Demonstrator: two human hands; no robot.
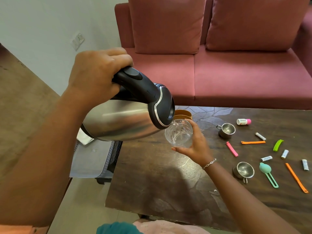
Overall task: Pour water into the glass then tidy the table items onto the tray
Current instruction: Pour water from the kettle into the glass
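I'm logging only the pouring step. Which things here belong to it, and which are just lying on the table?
In use: kettle, tilted in the left hand; glass, held at its spout by the right hand.

Lying about, for tidying later: far steel cup, near steel cup, white bottle, batteries, coloured clips.

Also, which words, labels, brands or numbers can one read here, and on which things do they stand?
No text here is clear enough to quote.
Batteries: dark print on white wrappers, too small and blurred to read.
Bottle: a label with reddish print, blurred, not readable.
Kettle: no text or brand visible on the side shown.
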